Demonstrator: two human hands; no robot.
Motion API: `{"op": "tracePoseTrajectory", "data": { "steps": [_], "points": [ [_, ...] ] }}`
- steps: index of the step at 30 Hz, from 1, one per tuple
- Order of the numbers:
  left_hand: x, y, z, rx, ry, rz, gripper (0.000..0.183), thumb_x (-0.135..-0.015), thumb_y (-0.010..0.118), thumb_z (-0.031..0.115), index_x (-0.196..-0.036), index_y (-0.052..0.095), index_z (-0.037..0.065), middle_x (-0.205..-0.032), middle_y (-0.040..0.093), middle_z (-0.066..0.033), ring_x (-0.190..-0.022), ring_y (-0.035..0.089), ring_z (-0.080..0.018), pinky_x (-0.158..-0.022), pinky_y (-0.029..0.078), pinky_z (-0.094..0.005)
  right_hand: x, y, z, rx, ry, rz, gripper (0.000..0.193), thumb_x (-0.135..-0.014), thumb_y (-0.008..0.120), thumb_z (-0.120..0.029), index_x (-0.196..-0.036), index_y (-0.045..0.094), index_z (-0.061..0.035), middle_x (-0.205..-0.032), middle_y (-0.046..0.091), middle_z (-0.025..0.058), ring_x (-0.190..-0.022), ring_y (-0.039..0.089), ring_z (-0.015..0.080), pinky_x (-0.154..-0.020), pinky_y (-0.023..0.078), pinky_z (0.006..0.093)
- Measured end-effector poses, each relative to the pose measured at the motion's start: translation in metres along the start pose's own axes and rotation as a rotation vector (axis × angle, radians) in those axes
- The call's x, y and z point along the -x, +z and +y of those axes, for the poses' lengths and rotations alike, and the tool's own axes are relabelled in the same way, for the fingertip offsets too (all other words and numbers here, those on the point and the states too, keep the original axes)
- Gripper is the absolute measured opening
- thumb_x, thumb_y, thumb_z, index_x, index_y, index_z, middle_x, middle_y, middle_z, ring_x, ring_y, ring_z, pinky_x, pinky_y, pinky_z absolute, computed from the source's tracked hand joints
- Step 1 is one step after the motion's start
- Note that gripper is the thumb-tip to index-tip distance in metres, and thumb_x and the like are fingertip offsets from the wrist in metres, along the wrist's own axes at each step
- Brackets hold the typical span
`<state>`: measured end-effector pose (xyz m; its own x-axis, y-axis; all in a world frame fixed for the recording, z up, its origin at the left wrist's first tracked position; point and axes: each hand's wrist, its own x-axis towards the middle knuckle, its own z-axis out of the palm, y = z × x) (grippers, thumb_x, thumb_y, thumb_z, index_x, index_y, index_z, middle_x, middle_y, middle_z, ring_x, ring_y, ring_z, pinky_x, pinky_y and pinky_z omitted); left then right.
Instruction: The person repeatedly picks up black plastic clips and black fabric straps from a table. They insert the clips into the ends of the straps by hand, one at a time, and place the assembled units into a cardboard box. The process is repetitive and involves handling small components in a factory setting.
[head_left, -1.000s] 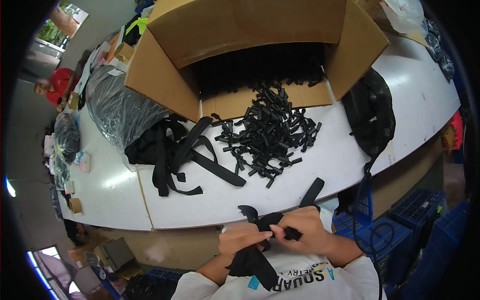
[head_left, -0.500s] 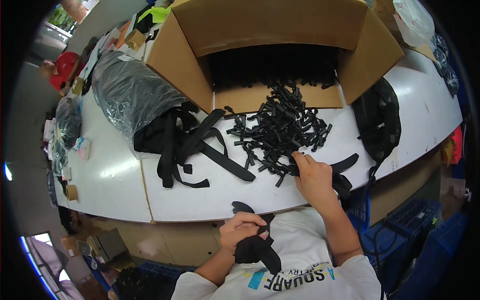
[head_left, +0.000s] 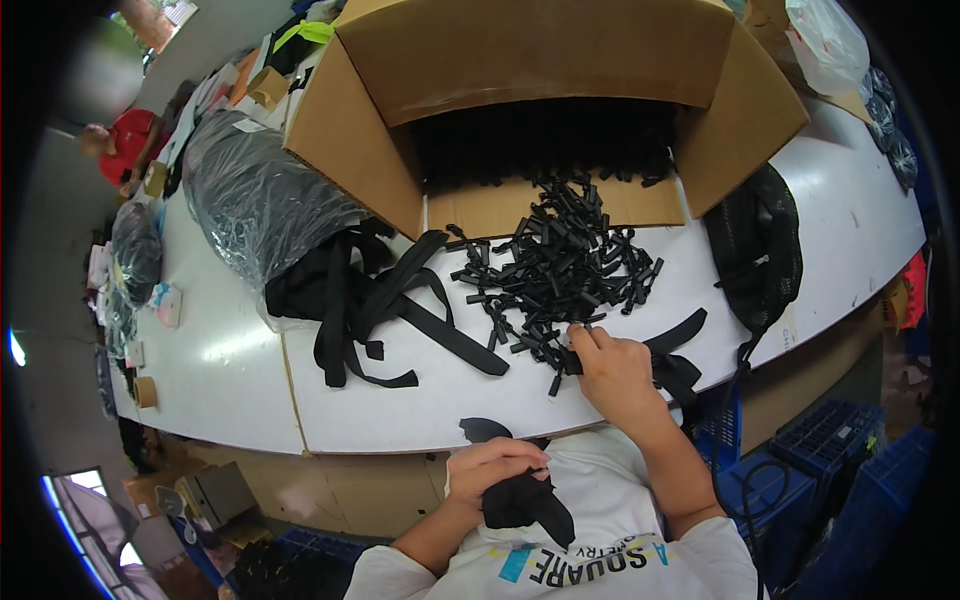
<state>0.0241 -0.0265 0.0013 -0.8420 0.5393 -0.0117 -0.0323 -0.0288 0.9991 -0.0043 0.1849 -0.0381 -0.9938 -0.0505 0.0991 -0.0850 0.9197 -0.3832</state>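
My left hand (head_left: 492, 472) is closed round a bunched black fabric strap (head_left: 540, 505), held just off the table's front edge against my shirt. One end of that strap pokes out beyond my knuckles. At the near edge of a heap of small black plastic pieces (head_left: 560, 265), my right hand (head_left: 617, 370) has its thumb and fingers pinched together. Whatever sits between those fingertips is hidden. Another black strap (head_left: 682, 332) lies beside this hand, partly under it.
An open cardboard box (head_left: 540, 55) lies behind the heap, with more black pieces inside. To the left, a clear plastic bag (head_left: 250, 190) spills black straps (head_left: 440, 330). A black mesh pouch (head_left: 760, 245) rests at right. Blue crates (head_left: 825, 435) stand below; a person (head_left: 130, 145) is far left.
My right hand has shifted slightly left and nearer, along the heap's edge. My left hand has turned over the strap, covering more of it.
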Motion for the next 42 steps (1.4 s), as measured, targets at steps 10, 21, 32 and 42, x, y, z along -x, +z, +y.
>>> {"op": "tracePoseTrajectory", "data": {
  "steps": [10, 21, 32, 42],
  "points": [
    [-0.010, 0.003, -0.006, -0.309, 0.347, 0.007, 0.031, -0.063, 0.070, 0.008, -0.093, 0.067, 0.000, -0.076, 0.065, -0.0087, -0.063, 0.063, -0.0199, -0.055, 0.048, -0.0256, 0.004, -0.033, -0.003, -0.239, -0.143, 0.237, 0.022, -0.065, 0.065, 0.003, -0.084, 0.055, -0.0027, -0.070, 0.057, 0.0082, -0.051, 0.056, 0.0233, -0.047, 0.044, 0.0303],
    [-0.010, 0.010, 0.001, -0.507, 0.449, 0.089, 0.035, -0.060, 0.069, 0.006, -0.094, 0.066, -0.002, -0.070, 0.060, -0.0072, -0.050, 0.054, -0.0169, -0.043, 0.039, -0.0269, 0.044, -0.048, -0.015, -1.180, -0.185, 0.056, 0.013, -0.069, 0.070, 0.001, -0.076, 0.059, -0.0018, -0.069, 0.064, 0.0113, -0.048, 0.054, 0.0112, -0.043, 0.039, 0.0213],
    [-0.002, 0.015, -0.006, -0.588, 0.511, 0.045, 0.031, -0.064, 0.071, 0.003, -0.094, 0.066, -0.003, -0.070, 0.060, -0.0074, -0.047, 0.051, -0.0151, -0.041, 0.037, -0.0255, 0.070, -0.027, -0.036, -1.640, 0.284, -0.013, 0.004, -0.075, 0.065, 0.004, -0.078, 0.062, 0.0035, -0.070, 0.060, 0.0081, -0.056, 0.049, 0.0070, -0.052, 0.037, 0.0199],
    [0.000, 0.021, -0.003, -0.609, 0.551, 0.076, 0.029, -0.065, 0.071, 0.002, -0.093, 0.065, -0.005, -0.071, 0.061, -0.0094, -0.046, 0.050, -0.0151, -0.039, 0.037, -0.0248, 0.075, -0.022, -0.038, -1.743, 0.315, -0.021, 0.002, -0.077, 0.064, 0.003, -0.077, 0.061, 0.0027, -0.072, 0.059, 0.0073, -0.058, 0.049, 0.0072, -0.055, 0.038, 0.0199]
  ]
}}
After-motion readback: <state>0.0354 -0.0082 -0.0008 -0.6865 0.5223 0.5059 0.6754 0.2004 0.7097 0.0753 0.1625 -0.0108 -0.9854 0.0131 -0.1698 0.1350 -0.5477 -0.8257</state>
